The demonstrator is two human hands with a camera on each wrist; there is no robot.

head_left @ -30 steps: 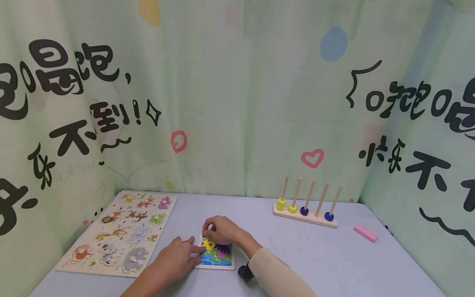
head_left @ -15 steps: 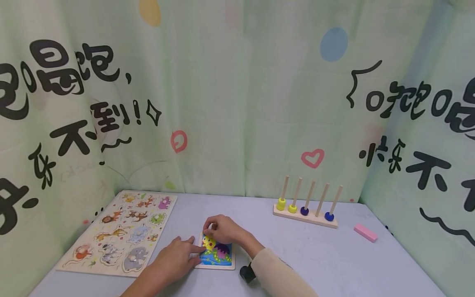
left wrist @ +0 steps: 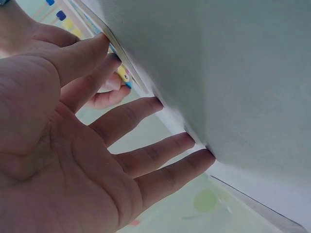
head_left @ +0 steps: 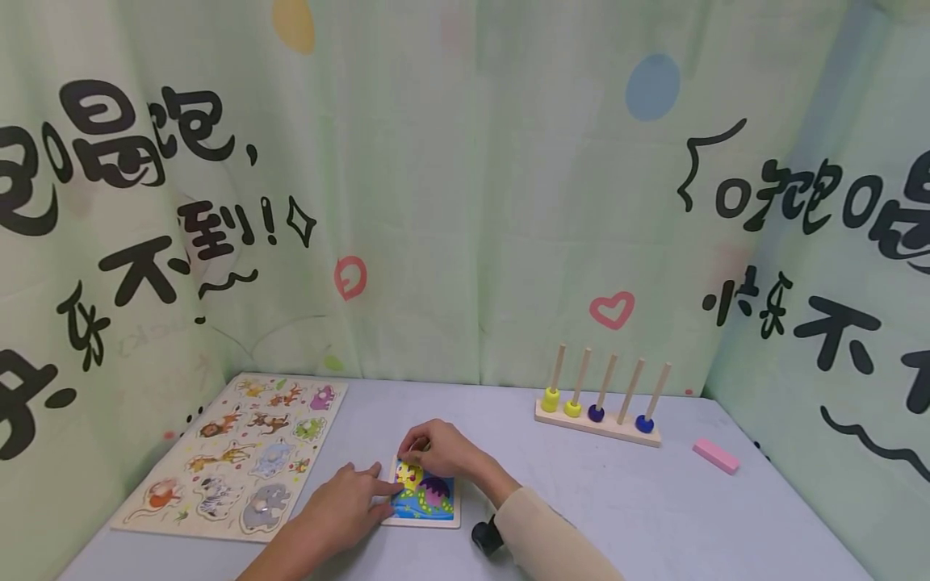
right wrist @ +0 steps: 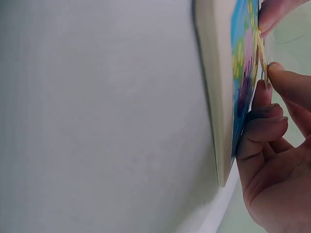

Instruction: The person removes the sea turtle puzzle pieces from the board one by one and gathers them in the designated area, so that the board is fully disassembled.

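A small wooden jigsaw puzzle (head_left: 427,512) with a light frame lies on the table, its picture a yellow spotted animal with purple on blue. My left hand (head_left: 340,507) is at its left side, index fingertip on the picture and thumb at the frame's edge. In the left wrist view the other fingers of this hand (left wrist: 92,141) extend straight down to the tabletop. Over the puzzle's top left, my right hand (head_left: 439,449) pinches a thin yellow puzzle piece (right wrist: 263,60) between thumb and index finger. The piece stands tilted up from the picture, close to a left fingertip.
Left of the hands lies a large wooden animal puzzle board (head_left: 185,510). A peg stand (head_left: 599,429) with yellow and dark blue beads is at the back right, near a pink block (head_left: 715,456). Printed curtains (head_left: 421,202) enclose the table's back and sides.
The right hand has shifted very slightly, its wrist and sleeve a little to the right. The left hand and the puzzle stay in place.
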